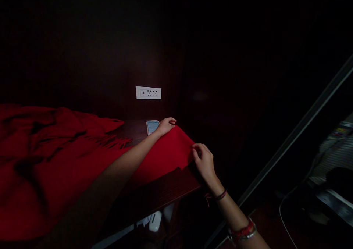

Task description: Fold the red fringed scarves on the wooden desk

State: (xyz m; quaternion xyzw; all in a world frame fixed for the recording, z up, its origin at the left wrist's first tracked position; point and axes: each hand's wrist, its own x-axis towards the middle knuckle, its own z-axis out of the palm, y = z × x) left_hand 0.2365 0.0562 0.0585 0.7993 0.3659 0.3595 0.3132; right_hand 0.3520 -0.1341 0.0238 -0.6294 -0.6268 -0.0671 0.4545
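Stretching across from nine o'clock on your left, the large red fabric cloth with a fringed edge (91,160) lies over the dark reddish-brown wooden tabletop (176,184). Its left part is rumpled; its long axis slants up rightward, from between eight and nine o'clock toward between two and three, and narrows to a smooth end between your hands. The thin red fringe (118,141) points toward three o'clock.

Further right, the white rectangular wall socket plate (148,93) sits level, at twelve o'clock from the flat phone with a lit pale-blue screen (152,126) on the tabletop. Well below the phone, near six o'clock, shows a white rounded-oblong object (154,221); what holds it is too dark to tell.

Your left hand (167,125) is just beside the phone, at the cloth's far edge, fingers loosely bent; you cannot tell whether they grip.

At four o'clock from it, your right hand (204,160) meets the cloth's right edge, thumb and forefinger curved close together; whether they pinch fabric cannot be told.

Farthest right, the long pale straight rail (298,127) slants toward two o'clock, with the thin white cord (281,214) curving below it.
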